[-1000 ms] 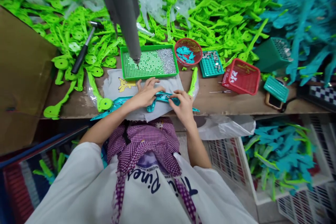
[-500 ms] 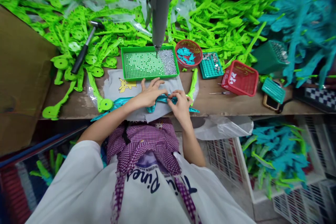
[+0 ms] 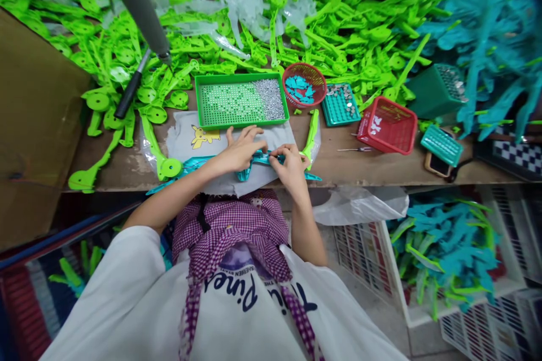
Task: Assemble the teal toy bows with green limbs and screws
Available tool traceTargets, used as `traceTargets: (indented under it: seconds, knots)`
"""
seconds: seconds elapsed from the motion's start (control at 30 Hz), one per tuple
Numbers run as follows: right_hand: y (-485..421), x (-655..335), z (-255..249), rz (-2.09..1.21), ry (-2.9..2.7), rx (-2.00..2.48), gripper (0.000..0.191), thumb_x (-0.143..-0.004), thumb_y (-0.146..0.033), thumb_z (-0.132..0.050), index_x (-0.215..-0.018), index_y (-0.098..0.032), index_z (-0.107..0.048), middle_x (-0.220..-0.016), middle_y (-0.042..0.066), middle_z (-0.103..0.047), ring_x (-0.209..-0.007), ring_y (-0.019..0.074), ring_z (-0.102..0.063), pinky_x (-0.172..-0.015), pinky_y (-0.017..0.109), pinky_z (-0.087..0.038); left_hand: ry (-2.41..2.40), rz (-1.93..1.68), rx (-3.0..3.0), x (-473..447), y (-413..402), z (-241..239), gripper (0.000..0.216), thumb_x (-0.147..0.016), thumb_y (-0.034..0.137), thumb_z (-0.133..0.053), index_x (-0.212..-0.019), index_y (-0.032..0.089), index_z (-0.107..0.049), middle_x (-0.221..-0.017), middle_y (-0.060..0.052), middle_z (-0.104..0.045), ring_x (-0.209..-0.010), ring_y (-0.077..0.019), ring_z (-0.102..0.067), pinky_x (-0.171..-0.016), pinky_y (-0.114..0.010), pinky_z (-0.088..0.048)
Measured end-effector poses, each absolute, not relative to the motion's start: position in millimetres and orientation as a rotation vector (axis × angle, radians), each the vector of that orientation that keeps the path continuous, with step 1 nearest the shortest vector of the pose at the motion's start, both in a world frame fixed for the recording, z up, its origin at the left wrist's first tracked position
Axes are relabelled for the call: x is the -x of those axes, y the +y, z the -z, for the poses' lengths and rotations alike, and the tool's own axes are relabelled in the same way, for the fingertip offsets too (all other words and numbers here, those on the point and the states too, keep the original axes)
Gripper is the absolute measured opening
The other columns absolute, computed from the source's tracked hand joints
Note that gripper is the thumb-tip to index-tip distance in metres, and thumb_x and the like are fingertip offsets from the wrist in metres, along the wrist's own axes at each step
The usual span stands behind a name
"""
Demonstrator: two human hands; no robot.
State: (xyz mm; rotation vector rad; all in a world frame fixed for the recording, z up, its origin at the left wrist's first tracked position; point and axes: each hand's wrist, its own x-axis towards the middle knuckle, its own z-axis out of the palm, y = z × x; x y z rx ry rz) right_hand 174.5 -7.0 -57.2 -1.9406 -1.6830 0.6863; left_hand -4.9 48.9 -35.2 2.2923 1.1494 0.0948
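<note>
A long teal plastic part lies across a grey cloth at the table's front edge. My left hand rests over its middle, some fingers raised and spread, thumb and forefinger closed on the part. From the right, my right hand pinches thumb and forefinger together at the same spot; whatever tiny thing is between them is too small to name. Just beyond the hands stands a green tray of small metal pieces. A hanging grey electric screwdriver tilts over the lime parts, apart from both hands.
Heaped lime-green plastic parts fill the back, teal ones the right. A hammer lies left. Rightward are a red round basket, a teal tray, a red basket and a thin screwdriver.
The hanging electric screwdriver has swung from above the green tray to the left, over the hammer's head. Both hands stay at nearly the same place on the teal part.
</note>
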Motion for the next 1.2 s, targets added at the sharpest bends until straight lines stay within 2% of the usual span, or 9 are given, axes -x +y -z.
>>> traceTargets:
  seconds: [0.1, 0.27, 0.43, 0.6, 0.73, 0.87, 1.0, 1.2]
  knots:
    - [-5.6, -171.1, 56.1, -0.641, -1.694, 1.989, 0.018, -0.091, -0.029, -0.055, -0.09, -0.022, -0.072, -0.112, 0.01, -0.066, -0.111, 0.0281, -0.057, -0.104, 0.052, -0.029, 1.114, -0.183, -2.376, 7.5, 43.0, 42.1, 0.049, -0.077, -0.008, -0.051, -0.105, 0.027, -0.071, -0.162, -0.005, -0.043, -0.153, -0.0358, -0.029, -0.114, -0.081, -0.007]
    - [-8.4, -162.6, 55.5, -0.475, -1.794, 2.077, 0.023, -0.097, -0.026, -0.046, -0.095, -0.021, -0.068, -0.115, 0.012, -0.063, -0.114, 0.0295, -0.052, -0.107, 0.055, -0.026, 1.103, -0.257, -2.436, 11.6, 33.6, 48.9, 0.055, -0.077, -0.009, -0.05, -0.105, 0.031, -0.075, -0.16, -0.002, -0.047, -0.149, -0.0348, -0.037, -0.113, -0.082, -0.002]
    - [-14.7, -163.7, 60.2, -0.447, -1.822, 1.99, 0.025, -0.098, -0.027, -0.042, -0.093, -0.022, -0.066, -0.114, 0.012, -0.062, -0.115, 0.0296, -0.05, -0.105, 0.054, -0.026, 1.107, -0.277, -2.431, 14.6, 32.5, 51.6, 0.055, -0.08, -0.008, -0.049, -0.109, 0.032, -0.075, -0.158, -0.005, -0.049, -0.147, -0.0346, -0.04, -0.112, -0.082, -0.007]
    - [-18.7, -173.8, 59.3, -0.525, -1.915, 1.912, 0.02, -0.097, -0.03, -0.048, -0.095, -0.023, -0.067, -0.115, 0.01, -0.062, -0.117, 0.0288, -0.053, -0.105, 0.053, -0.027, 1.12, -0.33, -2.403, 15.4, 31.4, 55.4, 0.049, -0.087, -0.002, -0.044, -0.114, 0.028, -0.071, -0.152, -0.01, -0.054, -0.14, -0.0305, -0.048, -0.115, -0.075, -0.013]
    - [-22.3, -179.9, 56.6, -0.556, -1.989, 1.872, 0.019, -0.098, -0.031, -0.052, -0.098, -0.023, -0.07, -0.119, 0.01, -0.064, -0.12, 0.0288, -0.056, -0.106, 0.051, -0.028, 1.084, -0.34, -2.403, 16.6, 33.1, 56.0, 0.053, -0.088, -0.002, -0.042, -0.122, 0.029, -0.068, -0.157, -0.011, -0.048, -0.139, -0.0307, -0.049, -0.115, -0.073, -0.014]
    - [-33.9, -187.3, 58.4, -0.483, -2.104, 1.772, 0.028, -0.103, -0.031, -0.045, -0.111, -0.027, -0.072, -0.129, 0.009, -0.066, -0.123, 0.0268, -0.058, -0.107, 0.049, -0.027, 1.017, -0.308, -2.41, 19.8, 35.1, 56.8, 0.049, -0.091, -0.001, -0.042, -0.115, 0.029, -0.071, -0.156, -0.008, -0.05, -0.141, -0.0325, -0.047, -0.114, -0.075, -0.01]
    - [-44.1, -191.9, 60.6, -0.386, -2.203, 1.752, 0.032, -0.105, -0.034, -0.044, -0.124, -0.03, -0.069, -0.138, 0.008, -0.065, -0.126, 0.0268, -0.058, -0.108, 0.049, -0.026, 1.088, -0.37, -2.368, 21.5, 32.9, 58.0, 0.039, -0.097, 0.009, -0.043, -0.115, 0.029, -0.072, -0.152, -0.007, -0.055, -0.136, -0.029, -0.053, -0.118, -0.068, -0.011]
    - [-37.8, -189.2, 55.3, -0.394, -2.287, 1.784, 0.031, -0.105, -0.034, -0.044, -0.122, -0.028, -0.068, -0.135, 0.01, -0.067, -0.122, 0.0272, -0.059, -0.107, 0.048, -0.026, 1.196, -0.387, -2.324, 21.0, 27.0, 54.7, 0.031, -0.099, 0.017, -0.047, -0.103, 0.028, -0.075, -0.149, -0.006, -0.058, -0.135, -0.03, -0.053, -0.118, -0.068, -0.008]
